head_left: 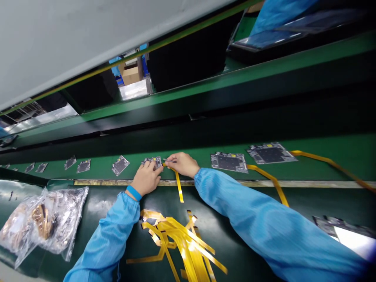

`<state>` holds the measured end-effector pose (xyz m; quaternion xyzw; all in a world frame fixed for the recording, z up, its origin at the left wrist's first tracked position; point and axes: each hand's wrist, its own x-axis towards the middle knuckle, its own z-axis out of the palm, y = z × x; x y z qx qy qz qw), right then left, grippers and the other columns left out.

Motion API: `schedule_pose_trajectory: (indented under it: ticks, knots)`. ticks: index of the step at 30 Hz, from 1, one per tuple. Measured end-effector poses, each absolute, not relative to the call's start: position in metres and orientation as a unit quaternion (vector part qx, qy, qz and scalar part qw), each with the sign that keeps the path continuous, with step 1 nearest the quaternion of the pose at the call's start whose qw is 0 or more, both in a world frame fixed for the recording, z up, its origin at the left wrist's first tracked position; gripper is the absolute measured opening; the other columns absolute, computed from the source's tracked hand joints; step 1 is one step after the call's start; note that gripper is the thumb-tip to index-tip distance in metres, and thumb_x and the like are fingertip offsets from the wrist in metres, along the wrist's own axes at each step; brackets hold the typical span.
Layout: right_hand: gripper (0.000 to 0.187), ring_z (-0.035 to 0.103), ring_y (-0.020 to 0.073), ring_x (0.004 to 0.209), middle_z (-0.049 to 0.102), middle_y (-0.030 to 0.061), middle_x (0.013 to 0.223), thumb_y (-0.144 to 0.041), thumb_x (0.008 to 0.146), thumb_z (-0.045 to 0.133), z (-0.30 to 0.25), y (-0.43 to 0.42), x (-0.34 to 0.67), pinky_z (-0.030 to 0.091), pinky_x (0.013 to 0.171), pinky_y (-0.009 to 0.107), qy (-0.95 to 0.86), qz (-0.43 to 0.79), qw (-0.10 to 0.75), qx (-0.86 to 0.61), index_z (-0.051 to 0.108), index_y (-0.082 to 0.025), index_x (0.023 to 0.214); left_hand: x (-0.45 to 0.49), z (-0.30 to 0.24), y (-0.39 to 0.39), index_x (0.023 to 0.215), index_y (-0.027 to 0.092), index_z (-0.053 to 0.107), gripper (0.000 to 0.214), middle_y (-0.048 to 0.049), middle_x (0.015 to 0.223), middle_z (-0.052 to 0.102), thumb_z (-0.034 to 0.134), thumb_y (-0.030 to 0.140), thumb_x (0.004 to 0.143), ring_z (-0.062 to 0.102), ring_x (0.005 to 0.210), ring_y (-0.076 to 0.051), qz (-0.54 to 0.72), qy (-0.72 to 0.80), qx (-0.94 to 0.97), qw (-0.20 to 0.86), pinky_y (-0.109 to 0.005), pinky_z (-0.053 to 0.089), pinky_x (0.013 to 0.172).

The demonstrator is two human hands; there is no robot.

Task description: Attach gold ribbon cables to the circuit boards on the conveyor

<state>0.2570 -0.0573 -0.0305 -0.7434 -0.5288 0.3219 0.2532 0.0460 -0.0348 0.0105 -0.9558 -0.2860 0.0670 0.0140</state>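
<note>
My left hand (146,177) has its bent fingers on a circuit board (152,160), holding it against the green belt. Beside it, my right hand (184,164) is closed on thin grey tweezers (169,161), whose tip is at the board's right edge. A yellow flex cable (179,186) runs from that edge, under my right fingers, and down over the belt's border. The joint between cable and board is partly hidden. To the right, two boards (229,161) (272,153) have similar cables attached.
Several bare boards (120,165) lie along the belt (100,167) to the left. A pile of yellow flex cables (188,244) rests on the near surface. Clear plastic bags (63,219) sit at left. Behind runs a green-edged shelf (188,84); a blue sleeve (279,15) shows beyond.
</note>
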Motion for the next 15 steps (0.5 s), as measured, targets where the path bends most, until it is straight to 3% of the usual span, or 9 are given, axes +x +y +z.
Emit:
schedule_pose_trajectory:
  ticks: [15]
  knots:
    - [0.012,0.078,0.0226,0.094,0.084,0.0,0.09,-0.04,0.084,0.076,-0.031,-0.065,0.27,0.054,0.072,0.027,-0.536,0.307,0.242,-0.748,0.083,-0.031,0.08,0.054,0.011,-0.038,0.15,0.024,0.056,0.046,-0.0144,0.147,0.056,0.05,0.033,0.105,0.053,0.131,-0.031,0.071,-0.264,-0.962,0.009,-0.043,0.05,0.106]
